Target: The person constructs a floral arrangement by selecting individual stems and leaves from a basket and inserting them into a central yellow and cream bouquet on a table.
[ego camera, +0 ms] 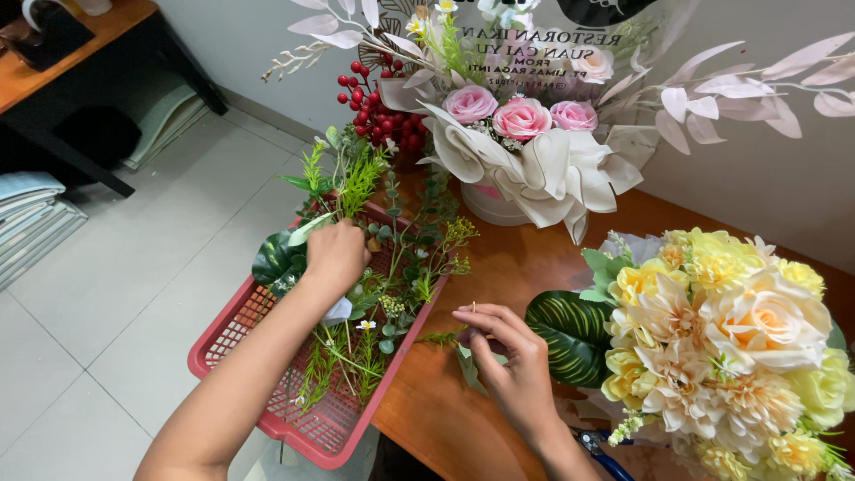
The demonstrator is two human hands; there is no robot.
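My left hand reaches into a red plastic basket filled with artificial green sprigs, its fingers closed among the stems. On the wooden table, my right hand pinches a small green sprig and a leaf near the basket's right edge. Just right of that hand stands a yellow and peach flower bouquet with a large striped green leaf.
A pink rose arrangement with cream wrapping, red berries and pale leaves stands at the back of the table. Blue-handled scissors lie near my right wrist. Grey tiled floor lies left; a dark desk stands far left.
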